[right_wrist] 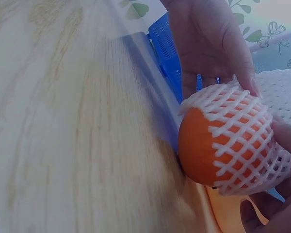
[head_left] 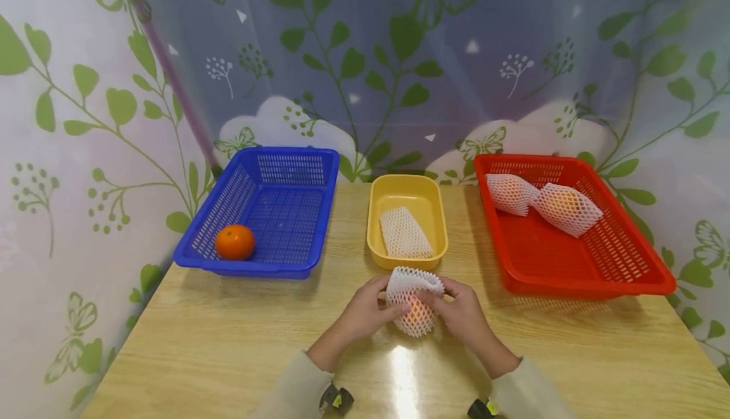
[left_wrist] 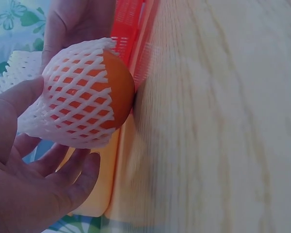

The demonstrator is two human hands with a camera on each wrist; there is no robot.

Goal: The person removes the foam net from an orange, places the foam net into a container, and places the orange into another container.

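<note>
Low over the table, in front of the yellow tray, an orange point(left_wrist: 121, 92) sits inside a white foam net sleeve point(head_left: 407, 283). Its bottom shows bare in both wrist views, while the loose end of the sleeve stands up toward the tray. My left hand point(head_left: 365, 310) holds the sleeved orange from the left, its thumb point(left_wrist: 26, 94) against the mesh and its fingers curled at the side. From the right, my right hand point(head_left: 463, 314) holds the same sleeve and fruit with thumb and fingers.
Another foam net sleeve point(head_left: 405, 234) lies flat in the yellow tray point(head_left: 373, 251). At left, a blue basket point(head_left: 291, 216) holds a bare orange point(head_left: 234, 242). Two sleeved oranges point(head_left: 564, 208) lie in the red basket point(head_left: 547, 248) at right. A patterned curtain point(head_left: 365, 58) hangs behind.
</note>
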